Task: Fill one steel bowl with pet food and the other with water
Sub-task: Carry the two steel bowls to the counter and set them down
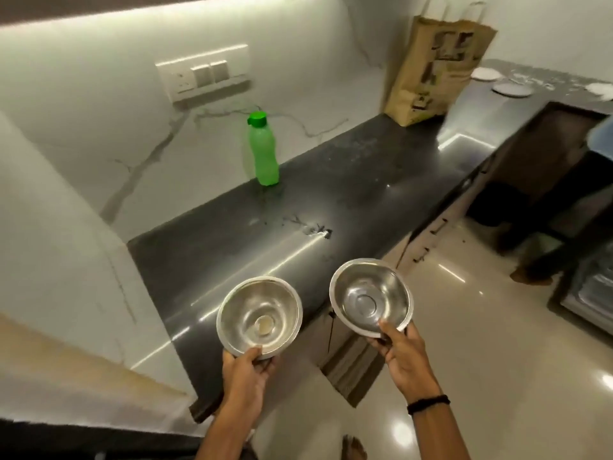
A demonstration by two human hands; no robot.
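I hold two empty steel bowls in the air. My left hand [247, 368] grips the near rim of the left steel bowl [259, 316], which hangs over the front edge of the dark countertop [331, 194]. My right hand [403, 355] grips the near rim of the right steel bowl [371, 297], which is tilted toward me and hangs past the counter edge, over the floor. A green plastic bottle [263, 149] with a green cap stands upright on the counter by the back wall. A brown paper bag [434, 68] stands at the far end of the counter.
A switch panel [204, 74] is on the marble wall above the bottle. White plates [512, 89] lie on the far counter beyond the bag. Cabinet doors [428, 240] run under the counter, with glossy floor [481, 343] to the right. A person's leg [544, 260] stands at far right.
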